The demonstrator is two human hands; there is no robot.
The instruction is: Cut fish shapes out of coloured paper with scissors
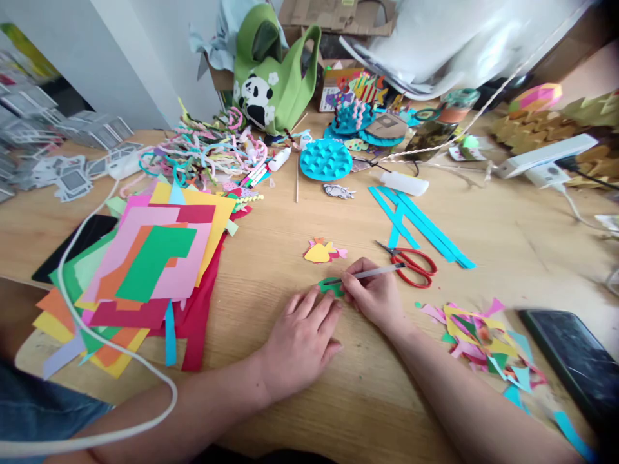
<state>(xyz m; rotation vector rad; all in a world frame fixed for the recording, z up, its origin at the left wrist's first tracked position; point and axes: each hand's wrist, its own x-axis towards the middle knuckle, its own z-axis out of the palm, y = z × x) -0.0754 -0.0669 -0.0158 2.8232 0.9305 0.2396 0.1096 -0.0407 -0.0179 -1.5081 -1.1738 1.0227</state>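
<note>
My right hand pinches a slim pen, its tip resting on a small green paper piece. Flat on the table lies my left hand, its fingertips against the lower left of that green piece. Just beyond are small fish-shaped paper cutouts, yellow on top with pink, orange and red showing beneath. Red-handled scissors lie right of the pen, blades partly parted. Behind them spread several blue paper strips.
Coloured paper sheets are stacked at left, crossed by a white cable. Paper scraps and a phone lie at right. Pipe cleaners, a green panda bag, a scalloped blue disc and a power strip stand farther back.
</note>
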